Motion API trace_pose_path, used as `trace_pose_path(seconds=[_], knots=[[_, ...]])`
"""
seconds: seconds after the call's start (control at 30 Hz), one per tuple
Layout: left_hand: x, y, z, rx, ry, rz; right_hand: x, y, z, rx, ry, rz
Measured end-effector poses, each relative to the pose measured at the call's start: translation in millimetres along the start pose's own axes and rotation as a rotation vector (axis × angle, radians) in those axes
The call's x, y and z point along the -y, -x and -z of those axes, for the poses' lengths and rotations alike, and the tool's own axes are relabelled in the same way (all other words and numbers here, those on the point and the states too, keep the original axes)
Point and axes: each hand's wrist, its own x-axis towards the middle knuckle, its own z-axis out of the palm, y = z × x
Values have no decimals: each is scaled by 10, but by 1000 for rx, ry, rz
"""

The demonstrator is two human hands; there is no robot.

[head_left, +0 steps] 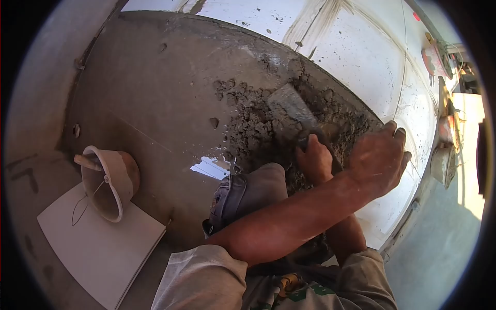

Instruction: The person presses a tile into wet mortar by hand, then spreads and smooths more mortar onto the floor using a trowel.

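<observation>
My right hand (316,161) is closed round the handle of a trowel. The trowel's flat grey blade (292,105) lies over crumbly wet mortar (253,121). My left forearm crosses over my right arm. Out to the right, my left hand (378,157) is at the near edge of the white tiles (356,62), fingers apart and reaching over the white surface. I see nothing in it, though its palm is hidden. My bent knee (253,191) stands beside the mortar.
A mortar-stained bucket (124,178) lies tipped on loose white tiles (98,248) at left. Wet grey screed (139,77) stretches across the floor, with a shiny puddle (211,167) by my knee. Another bucket (436,61) and assorted items stand at far right.
</observation>
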Motion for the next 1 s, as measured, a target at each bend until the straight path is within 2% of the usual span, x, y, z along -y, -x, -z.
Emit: trace_pose_path(seconds=[0.03, 0.1, 0.17, 0.23, 0.27, 0.33, 0.4, 0.43, 0.5, 0.53, 0.77, 0.87, 0.97, 1.0], knots=[[-2, 33, 11, -6, 0, 1, -27, 7, 18, 1, 4, 5], [-8, 72, 37, 138, -45, 70, -89, 43, 25, -164, -80, -47], [49, 147, 80, 127, -89, 65, -195, 87, -28, -178, -145, -50], [130, 230, 158, 123, -137, 40, -298, 130, -92, -245, 96, -16], [195, 274, 216, 131, -198, 55, -301, 114, -61, -252, 94, -18], [305, 342, 276, 149, -250, 49, -363, 122, 14, -222, 73, -18], [369, 363, 280, 50, -315, 60, -168, 363, -72, -200, 58, -28], [356, 347, 257, 58, -301, 46, -344, 436, 0, -185, 52, -35], [311, 341, 202, 76, -270, 40, -283, 666, 17, -144, 45, -46], [279, 348, 151, 80, -257, 36, -220, 251, 92, -120, 41, -47], [167, 468, 169, 227, -281, 50, -380, 322, 56, 134, -47, 72], [238, 530, 171, 100, -248, -31, -658, 731, 110, 191, -84, 127], [293, 605, 255, 70, -267, -25, -33, 908, -167, 268, -124, 188], [314, 633, 269, 53, -257, -33, -112, 659, -83, 298, -138, 202]])
